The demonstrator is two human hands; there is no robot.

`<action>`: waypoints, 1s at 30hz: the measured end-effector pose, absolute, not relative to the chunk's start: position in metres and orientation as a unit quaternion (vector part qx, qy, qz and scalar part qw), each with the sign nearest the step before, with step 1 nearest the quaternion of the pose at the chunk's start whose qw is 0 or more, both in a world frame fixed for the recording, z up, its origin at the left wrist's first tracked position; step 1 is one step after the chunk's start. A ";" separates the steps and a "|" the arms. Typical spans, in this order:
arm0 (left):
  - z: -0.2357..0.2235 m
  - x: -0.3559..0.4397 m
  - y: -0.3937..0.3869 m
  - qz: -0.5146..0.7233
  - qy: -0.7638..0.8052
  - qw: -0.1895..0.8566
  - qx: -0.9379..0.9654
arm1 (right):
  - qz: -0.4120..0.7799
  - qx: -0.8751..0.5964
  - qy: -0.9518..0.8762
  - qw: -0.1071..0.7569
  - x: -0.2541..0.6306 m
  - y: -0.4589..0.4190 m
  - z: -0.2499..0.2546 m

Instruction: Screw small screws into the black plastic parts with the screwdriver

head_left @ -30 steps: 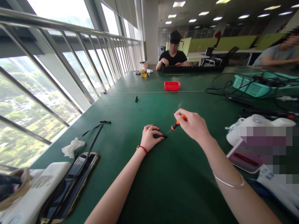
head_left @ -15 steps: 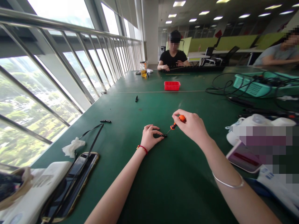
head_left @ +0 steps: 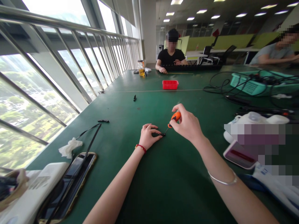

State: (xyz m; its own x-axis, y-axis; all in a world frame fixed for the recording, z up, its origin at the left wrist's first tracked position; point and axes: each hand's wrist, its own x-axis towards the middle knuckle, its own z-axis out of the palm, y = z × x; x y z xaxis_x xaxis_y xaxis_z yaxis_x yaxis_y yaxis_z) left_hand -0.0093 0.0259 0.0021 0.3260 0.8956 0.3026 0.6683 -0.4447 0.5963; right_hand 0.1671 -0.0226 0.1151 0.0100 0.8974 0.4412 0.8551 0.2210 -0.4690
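My left hand (head_left: 149, 135) rests on the green table and pinches a small black part (head_left: 162, 134) flat against it. What kind of part it is I cannot make out. In my right hand (head_left: 188, 124) is a screwdriver (head_left: 175, 116) with an orange and black handle, tilted, its thin shaft reaching down to the right end of the black part. The fingers curl around the handle, with the index finger lifted near its top.
A red tray (head_left: 170, 84) stands ahead, with a small black piece (head_left: 135, 98) to its left. A phone (head_left: 79, 174) lies at left with a black strap. At right are a teal basket (head_left: 245, 84) of cables and a white bottle (head_left: 254, 118). A person (head_left: 171, 56) sits opposite.
My right hand has shifted its grip on the screwdriver handle, the index finger now raised. The left hand keeps its pinch on the black part. The view has moved slightly.
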 end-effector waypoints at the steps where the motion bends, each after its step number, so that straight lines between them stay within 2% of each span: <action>1: 0.002 -0.009 0.026 0.306 0.492 0.186 0.793 | 0.040 -0.618 -0.707 0.342 0.167 -0.022 0.115; 12: 0.004 -0.009 0.025 0.303 0.490 0.189 0.795 | 0.031 -0.630 -0.690 0.356 0.166 -0.024 0.116; 18: 0.002 -0.009 0.025 0.306 0.482 0.188 0.799 | 0.029 -0.641 -0.695 0.324 0.165 -0.023 0.115; 23: 0.003 -0.009 0.023 0.302 0.483 0.184 0.801 | 0.013 -0.630 -0.689 0.358 0.163 -0.023 0.113; 30: 0.003 -0.009 0.021 0.302 0.484 0.185 0.800 | 0.009 -0.647 -0.687 0.330 0.161 -0.024 0.113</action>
State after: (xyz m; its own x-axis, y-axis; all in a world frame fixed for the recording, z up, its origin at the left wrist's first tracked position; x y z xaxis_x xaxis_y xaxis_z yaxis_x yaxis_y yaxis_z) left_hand -0.0086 0.0213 0.0034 0.3500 0.8860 0.3043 0.6625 -0.4637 0.5883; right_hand 0.1613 -0.0238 0.1128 0.0551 0.8954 0.4419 0.8833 0.1627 -0.4397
